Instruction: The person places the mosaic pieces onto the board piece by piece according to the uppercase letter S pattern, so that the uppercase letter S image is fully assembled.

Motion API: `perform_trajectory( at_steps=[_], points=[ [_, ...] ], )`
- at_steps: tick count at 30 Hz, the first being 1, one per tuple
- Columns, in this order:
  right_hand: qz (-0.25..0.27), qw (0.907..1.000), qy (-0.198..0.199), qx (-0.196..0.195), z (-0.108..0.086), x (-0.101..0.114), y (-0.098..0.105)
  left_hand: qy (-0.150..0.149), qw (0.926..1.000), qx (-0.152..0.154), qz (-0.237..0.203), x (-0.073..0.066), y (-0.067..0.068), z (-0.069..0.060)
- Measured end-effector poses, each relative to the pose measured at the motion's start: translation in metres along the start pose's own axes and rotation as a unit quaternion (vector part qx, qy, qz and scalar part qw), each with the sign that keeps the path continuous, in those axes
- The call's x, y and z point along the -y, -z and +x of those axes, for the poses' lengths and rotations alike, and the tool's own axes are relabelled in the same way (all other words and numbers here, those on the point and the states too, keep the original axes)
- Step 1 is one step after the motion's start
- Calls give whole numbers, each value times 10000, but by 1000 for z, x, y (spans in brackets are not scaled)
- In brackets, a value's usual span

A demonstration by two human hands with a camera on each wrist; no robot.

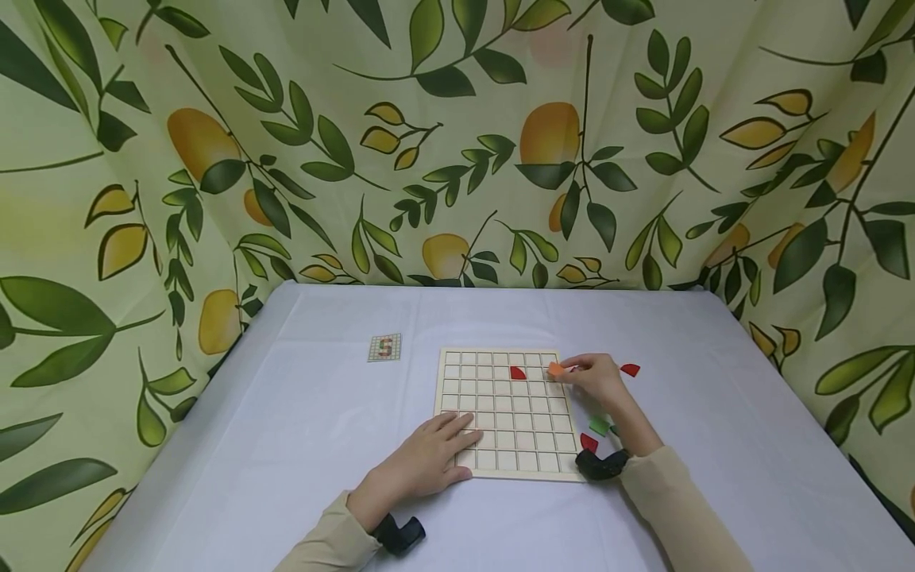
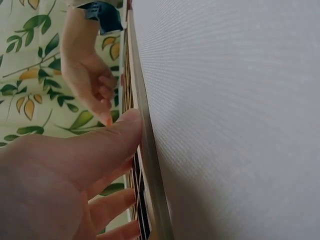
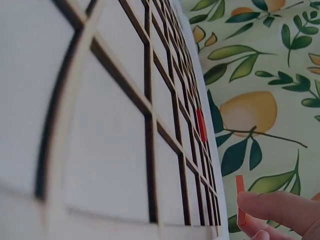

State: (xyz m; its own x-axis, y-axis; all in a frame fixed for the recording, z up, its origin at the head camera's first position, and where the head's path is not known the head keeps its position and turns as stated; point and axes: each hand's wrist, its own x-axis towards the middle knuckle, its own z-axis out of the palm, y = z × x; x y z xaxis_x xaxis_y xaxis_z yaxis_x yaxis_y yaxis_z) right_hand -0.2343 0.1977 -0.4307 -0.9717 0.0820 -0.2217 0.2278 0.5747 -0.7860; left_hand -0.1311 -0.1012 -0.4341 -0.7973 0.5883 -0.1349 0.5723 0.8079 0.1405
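Pinching a small flat orange piece (image 1: 554, 370) with the right hand (image 1: 599, 376), over the far right corner of a pale wooden grid board (image 1: 506, 405), with a flat red quarter-round piece (image 1: 518, 372) on the board left of the fingertips. Resting the left hand (image 1: 427, 457), with fingers spread, on the near left corner, with a small patterned card (image 1: 384, 347) beyond them.

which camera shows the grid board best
The head view: it looks down on the grid board, showing most of its squares, though the left hand covers a few. The left wrist view shows it nearly edge-on; the right wrist view shows part of its grid close up, slanted.
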Motion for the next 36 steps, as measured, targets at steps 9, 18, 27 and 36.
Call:
perform_trajectory(
  at_steps=[9, 18, 27, 36],
  points=[
    [193, 9997, -100, 103, 0, 6, -12, -122, 9998, -113, 56, 3, -1, 1],
    [267, 9993, 194, 162, 0, 10, -20, -104, 9999, -104, 46, 1, 1, 0],
    [309, 9958, 699, 496, 4, 14, -31, -85, 9999, -81, 19, 1, 2, 1],
    [370, 9896, 1214, 684, 6, 17, -38, -152, 9998, -131, -48, 1, 3, 0]
  ],
)
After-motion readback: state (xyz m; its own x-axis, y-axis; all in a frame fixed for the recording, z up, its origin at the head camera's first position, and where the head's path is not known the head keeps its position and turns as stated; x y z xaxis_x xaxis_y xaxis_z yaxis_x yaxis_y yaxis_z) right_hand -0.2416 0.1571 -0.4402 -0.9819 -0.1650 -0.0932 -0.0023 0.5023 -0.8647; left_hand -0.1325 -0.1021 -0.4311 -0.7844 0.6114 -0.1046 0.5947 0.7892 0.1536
